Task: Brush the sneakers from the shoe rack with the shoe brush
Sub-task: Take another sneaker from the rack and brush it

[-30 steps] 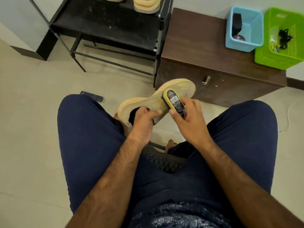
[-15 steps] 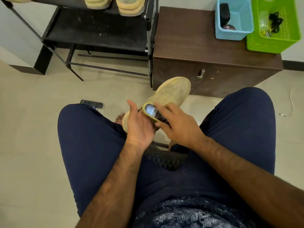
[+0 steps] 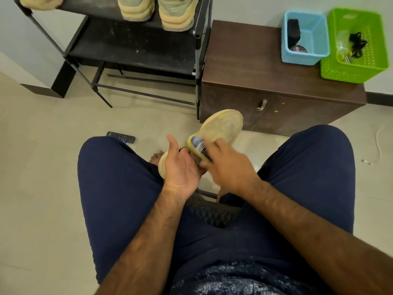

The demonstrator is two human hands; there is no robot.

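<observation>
Fingers [image 3: 213, 144] of the right hand [image 3: 228, 169] curl over the back of the shoe brush [image 3: 196, 146] and grip it, though they are blurred. The brush, yellow-edged with a dark label, lies bristles-down on the sneaker [image 3: 223, 126] near its collar. The left hand [image 3: 182, 167] cups the sneaker's heel, palm turned up and thumb standing straight; its fingers wrap behind the heel, mostly hidden there. The sneaker is held in the air in front of the brown cabinet [image 3: 244, 60], toe pointing at the lower edge of its door, above the person's knees.

The black shoe rack [image 3: 136, 50] stands touching the cabinet's left side, with a pair of pale sneakers [image 3: 157, 11] on its upper shelf and part of another at the far end. On the cabinet's top, at the right end, a blue basket [image 3: 319, 52] and a green basket [image 3: 340, 69] sit side by side. A remote [image 3: 121, 137] lies on the floor in front of the cabinet and to its left; a white cable [image 3: 378, 145] trails on the floor off its right front corner
</observation>
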